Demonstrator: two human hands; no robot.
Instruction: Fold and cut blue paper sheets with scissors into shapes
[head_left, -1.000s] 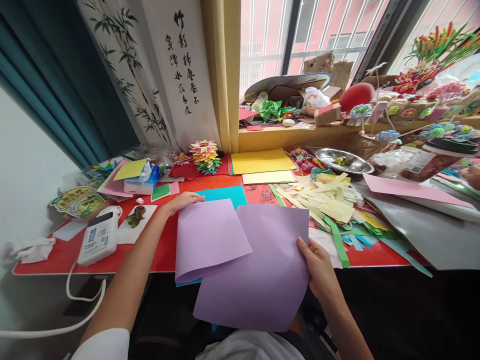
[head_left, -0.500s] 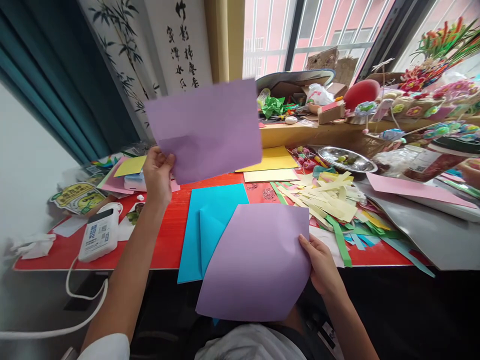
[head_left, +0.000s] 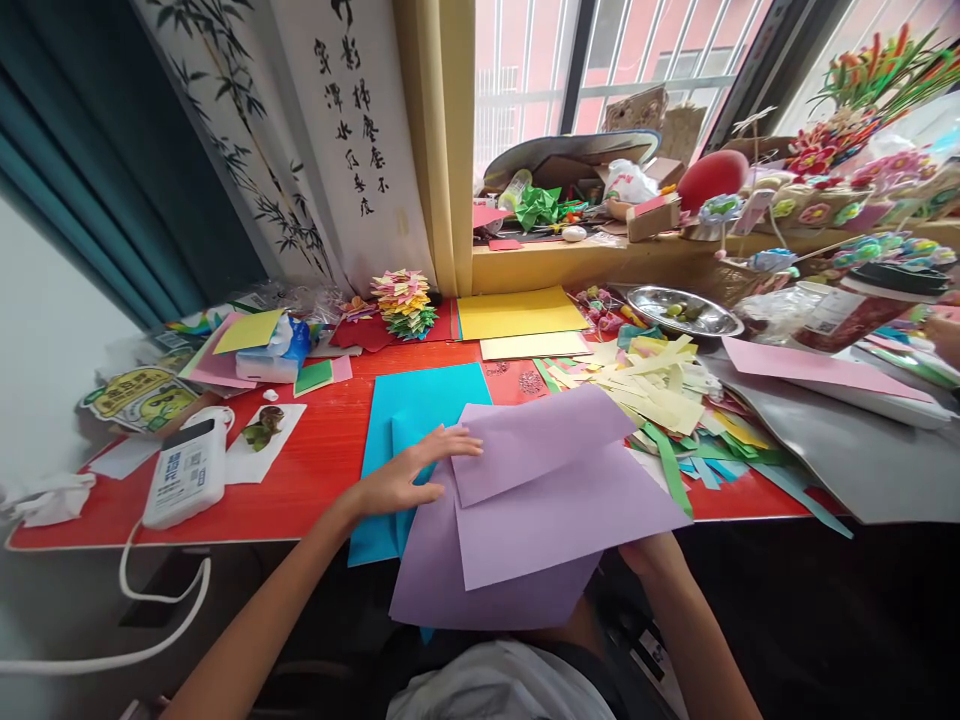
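My left hand (head_left: 409,475) is open, its fingers stretched out and touching the left part of an upper purple sheet of paper (head_left: 555,530), which is folded or curled over at the top. Under it lies another purple sheet (head_left: 495,600), sticking out past the table's front edge. At the right side my right hand (head_left: 654,555) holds the purple paper from beneath; its fingertips are hidden by the upper sheet. Blue paper (head_left: 431,395) rests on the table behind and partly below my left hand.
Pale yellow paper strips (head_left: 660,385) are heaped on the red table (head_left: 307,450), near a metal plate (head_left: 686,310). A white device (head_left: 187,475) with a cable stands left. Yellow paper (head_left: 521,312) lies behind. Another person's hand (head_left: 946,328) shows at far right.
My left hand has come down with the raised purple sheet, which now lies over the lower one. Its fingers have opened. My right hand's fingers have become hidden under the paper.
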